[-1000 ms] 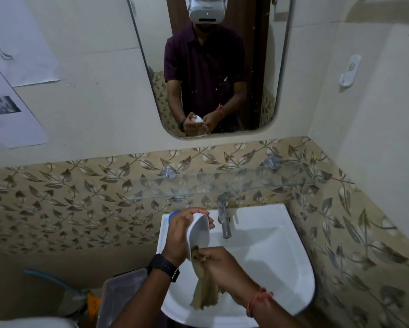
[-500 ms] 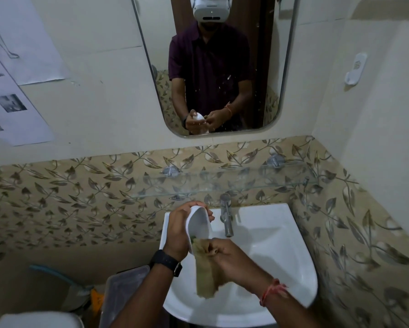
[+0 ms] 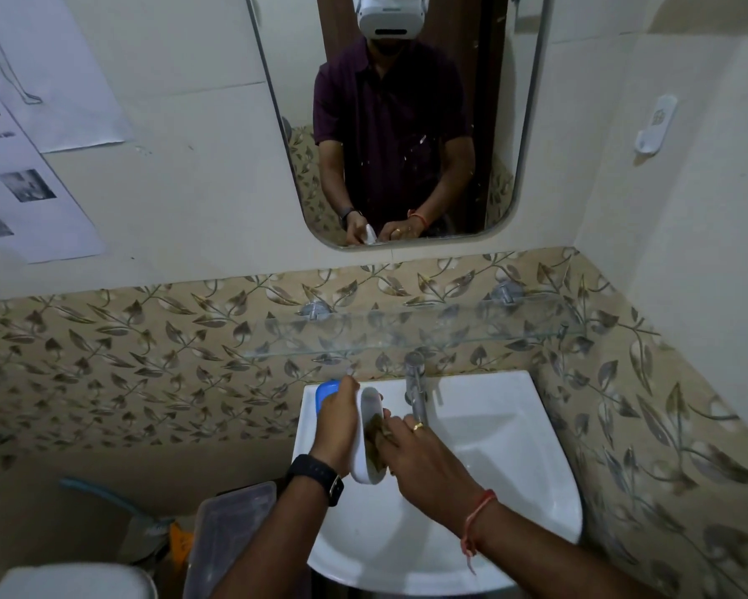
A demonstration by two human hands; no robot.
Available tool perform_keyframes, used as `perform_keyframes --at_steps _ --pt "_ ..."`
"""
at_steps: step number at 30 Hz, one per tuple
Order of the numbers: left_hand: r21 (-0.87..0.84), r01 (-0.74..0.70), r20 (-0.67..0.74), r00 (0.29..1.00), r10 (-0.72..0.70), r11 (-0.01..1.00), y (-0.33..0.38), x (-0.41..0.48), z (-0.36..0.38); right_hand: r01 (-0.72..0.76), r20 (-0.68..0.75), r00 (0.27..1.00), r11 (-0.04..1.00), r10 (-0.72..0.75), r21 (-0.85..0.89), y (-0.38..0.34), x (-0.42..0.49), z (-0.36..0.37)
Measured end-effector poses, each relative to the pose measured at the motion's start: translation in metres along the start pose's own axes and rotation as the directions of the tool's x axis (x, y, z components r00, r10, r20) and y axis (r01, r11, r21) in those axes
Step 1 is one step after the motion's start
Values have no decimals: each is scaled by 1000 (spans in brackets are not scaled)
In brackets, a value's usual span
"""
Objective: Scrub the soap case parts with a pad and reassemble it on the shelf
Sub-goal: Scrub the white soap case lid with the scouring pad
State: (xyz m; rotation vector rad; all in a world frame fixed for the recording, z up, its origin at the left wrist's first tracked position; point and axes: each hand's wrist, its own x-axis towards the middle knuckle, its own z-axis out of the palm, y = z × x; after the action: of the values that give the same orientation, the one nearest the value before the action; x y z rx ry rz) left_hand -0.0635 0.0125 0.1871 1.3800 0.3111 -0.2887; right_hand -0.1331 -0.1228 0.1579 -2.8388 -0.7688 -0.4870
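Observation:
Over the white sink [image 3: 506, 460], my left hand [image 3: 339, 425] grips a white oval soap case part [image 3: 365, 460], held on edge with its hollow side facing right. My right hand [image 3: 424, 458] presses a brownish scrub pad [image 3: 376, 430] into that hollow; most of the pad is hidden by my fingers and the part. A blue soap case part [image 3: 325, 391] lies on the sink's back left corner, half hidden behind my left hand. The glass shelf [image 3: 406, 335] runs along the tiled wall above the tap.
A chrome tap [image 3: 415, 386] stands just right of my hands. A mirror [image 3: 402, 118] hangs above the shelf. A clear plastic box [image 3: 229, 538] and a white lid [image 3: 73, 581] sit low at the left. Papers [image 3: 26, 166] are stuck on the left wall.
My right hand has pushed the hanging pad up into the white part's hollow. Both hands have shifted slightly down over the basin.

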Motion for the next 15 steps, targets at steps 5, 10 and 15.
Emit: perform_keyframes --at_steps 5,10,15 --pt "81 122 27 992 -124 989 -7 -4 0 -94 -13 995 995 95 26 2 7 -5" --pt "26 161 18 987 -161 987 -13 -4 0 -135 62 990 974 126 179 -8 -16 4" --pt "9 114 -57 992 -113 993 -18 0 0 -203 235 964 917 125 345 -16 -21 6"
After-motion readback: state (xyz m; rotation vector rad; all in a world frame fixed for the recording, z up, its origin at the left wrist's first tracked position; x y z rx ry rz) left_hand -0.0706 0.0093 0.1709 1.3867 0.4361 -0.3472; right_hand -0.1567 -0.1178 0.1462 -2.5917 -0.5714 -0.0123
